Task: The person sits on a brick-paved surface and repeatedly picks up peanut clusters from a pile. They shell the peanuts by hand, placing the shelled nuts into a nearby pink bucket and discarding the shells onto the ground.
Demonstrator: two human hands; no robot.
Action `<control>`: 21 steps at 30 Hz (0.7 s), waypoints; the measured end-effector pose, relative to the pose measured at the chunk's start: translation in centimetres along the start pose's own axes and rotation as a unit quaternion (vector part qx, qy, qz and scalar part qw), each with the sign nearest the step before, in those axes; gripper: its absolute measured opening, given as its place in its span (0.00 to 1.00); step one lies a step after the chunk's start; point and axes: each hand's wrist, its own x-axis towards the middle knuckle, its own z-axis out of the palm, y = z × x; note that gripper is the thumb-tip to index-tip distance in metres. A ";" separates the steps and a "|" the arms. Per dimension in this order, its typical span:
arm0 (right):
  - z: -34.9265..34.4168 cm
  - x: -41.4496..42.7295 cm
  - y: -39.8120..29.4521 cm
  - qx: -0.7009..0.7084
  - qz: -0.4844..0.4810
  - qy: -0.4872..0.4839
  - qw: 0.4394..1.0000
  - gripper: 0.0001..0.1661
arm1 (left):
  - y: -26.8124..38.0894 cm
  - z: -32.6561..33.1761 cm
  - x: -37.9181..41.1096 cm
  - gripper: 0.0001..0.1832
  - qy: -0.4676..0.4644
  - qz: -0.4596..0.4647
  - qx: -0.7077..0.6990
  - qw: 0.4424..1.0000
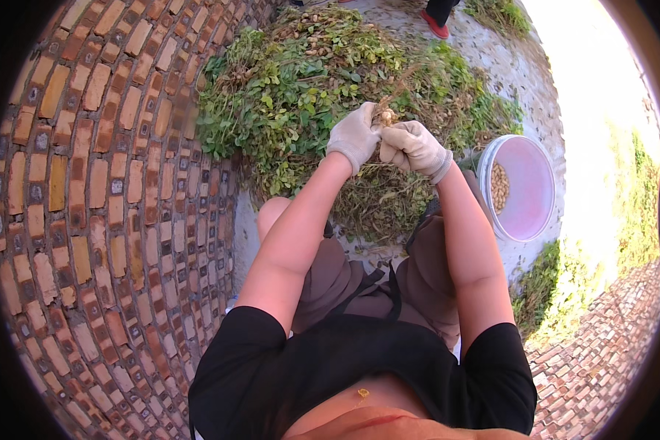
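Observation:
My left hand [355, 135], in a pale knitted glove, grips a peanut plant [384, 105] by its root end. Pale pods [388, 116] show between the two hands. My right hand [415, 147], gloved alike, is closed against the same plant just below those pods. Its curled fingers hide what lies inside them. Both hands are held over a large heap of uprooted peanut plants [302, 104], with green leaves, dry stems and pods. To the right of my right hand, a white plastic bucket [536, 176] leans with its mouth towards me, with loose peanuts [499, 187] inside.
A brick wall [93, 181] runs close along my left. Beyond the heap, another person's red shoe [434, 25] stands on the pale ground [539, 82]. More green plants [536, 291] lie at the right, beside a brightly sunlit strip and brick paving [599, 357].

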 end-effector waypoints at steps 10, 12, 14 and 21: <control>2.4 -1.7 0.5 -0.060 -0.068 -0.113 0.989 0.16 | -3.8 -0.5 2.7 0.09 0.015 -0.129 -0.487 0.864; 2.0 -1.2 1.0 0.053 -0.106 -0.096 0.988 0.18 | -5.1 -0.7 3.4 0.12 0.021 -0.023 -0.404 0.914; 0.4 -0.2 0.6 0.186 -0.164 -0.119 0.962 0.25 | -5.5 -1.0 3.3 0.17 0.070 0.072 -0.252 0.962; 0.5 0.1 -0.8 0.252 -0.119 -0.003 0.960 0.31 | -3.9 -2.2 1.6 0.29 0.219 0.183 0.107 0.952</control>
